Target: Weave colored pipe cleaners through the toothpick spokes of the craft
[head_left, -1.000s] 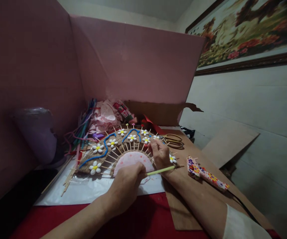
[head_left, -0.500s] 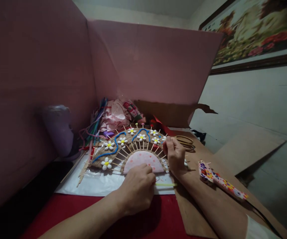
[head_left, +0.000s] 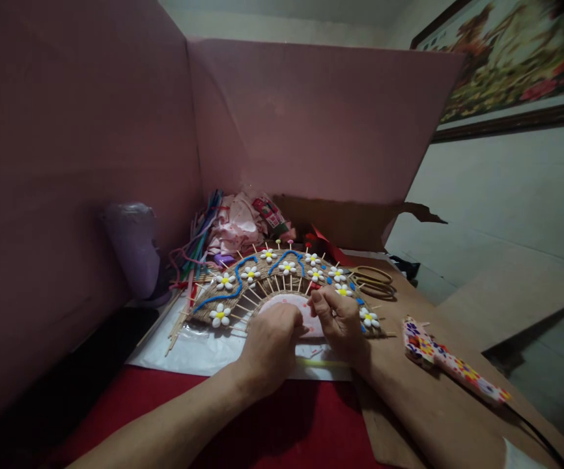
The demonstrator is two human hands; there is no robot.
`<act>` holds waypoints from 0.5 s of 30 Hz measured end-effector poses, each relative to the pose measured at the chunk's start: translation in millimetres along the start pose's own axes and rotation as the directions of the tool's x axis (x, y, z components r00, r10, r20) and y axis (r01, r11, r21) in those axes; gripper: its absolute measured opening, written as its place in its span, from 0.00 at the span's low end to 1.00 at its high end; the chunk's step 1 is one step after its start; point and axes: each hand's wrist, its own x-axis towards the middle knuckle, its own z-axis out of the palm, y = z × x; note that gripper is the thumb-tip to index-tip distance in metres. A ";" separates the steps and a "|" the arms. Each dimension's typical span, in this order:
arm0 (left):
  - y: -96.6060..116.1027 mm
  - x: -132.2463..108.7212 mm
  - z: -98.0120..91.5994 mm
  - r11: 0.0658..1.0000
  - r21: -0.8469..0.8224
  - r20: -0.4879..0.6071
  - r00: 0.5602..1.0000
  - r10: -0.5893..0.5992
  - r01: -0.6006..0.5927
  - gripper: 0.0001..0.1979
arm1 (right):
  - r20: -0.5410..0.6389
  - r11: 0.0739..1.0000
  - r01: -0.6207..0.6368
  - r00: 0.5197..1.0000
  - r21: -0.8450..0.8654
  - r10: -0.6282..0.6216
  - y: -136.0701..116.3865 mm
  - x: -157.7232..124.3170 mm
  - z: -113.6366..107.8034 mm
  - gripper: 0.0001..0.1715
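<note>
A fan-shaped craft [head_left: 243,306] of twine woven on thin wooden sticks lies before me, bearing white flowers with yellow centres and wavy blue lines. Its half-round middle is a pale pink dotted cloth [head_left: 282,301]. My left hand [head_left: 272,345] is closed in front of this cloth, thumb against fingers. Close by on the right, my right hand [head_left: 343,319] is also closed in a pinch. What either hand holds, if anything, is too small or hidden to make out. Below them a yellow strip [head_left: 318,363] lies on a white sheet [head_left: 179,352].
A flower-patterned glue gun [head_left: 451,361] with a cord lies on cardboard [head_left: 399,417] at right. Gold-handled scissors [head_left: 372,283] rest behind it. Pipe cleaners [head_left: 198,238], pink dotted fabric [head_left: 238,225] and a purple object in plastic [head_left: 133,254] stand at the back left. Pink panels rise behind.
My right hand has come down and inward from the fan's right flowers to beside my left hand. My left hand has risen slightly over the pink cloth. The view has shifted a little.
</note>
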 end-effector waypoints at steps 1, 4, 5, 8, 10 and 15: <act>-0.4 1.1 -1.3 1.000 -0.030 -0.034 0.999 -0.002 0.001 0.09 | 0.010 1.000 0.008 1.000 -0.001 -0.008 -0.5 -0.3 0.3 0.17; -1.0 3.0 -4.8 0.995 -0.099 -0.117 0.993 -0.001 -0.010 0.11 | 0.051 0.999 0.040 0.998 0.009 -0.041 -3.3 -0.8 1.1 0.16; -1.1 3.1 -5.4 0.993 -0.113 -0.131 0.991 0.001 -0.016 0.11 | 0.065 0.999 0.048 0.997 0.012 -0.048 -4.4 -0.8 1.4 0.16; -0.8 2.2 -6.0 0.989 -0.139 -0.125 0.992 0.024 -0.042 0.12 | 0.107 0.999 0.050 0.993 0.023 -0.052 -7.2 -0.8 3.3 0.17; 0.1 1.2 -6.2 0.988 -0.150 -0.100 0.995 0.025 -0.039 0.12 | 0.131 0.999 0.047 0.990 0.019 -0.049 -8.0 -1.0 5.0 0.17; 2.4 0.5 -6.8 0.978 -0.205 -0.115 0.991 -0.063 0.039 0.10 | 0.189 0.999 0.044 0.981 -0.002 -0.043 -7.4 -2.8 8.0 0.16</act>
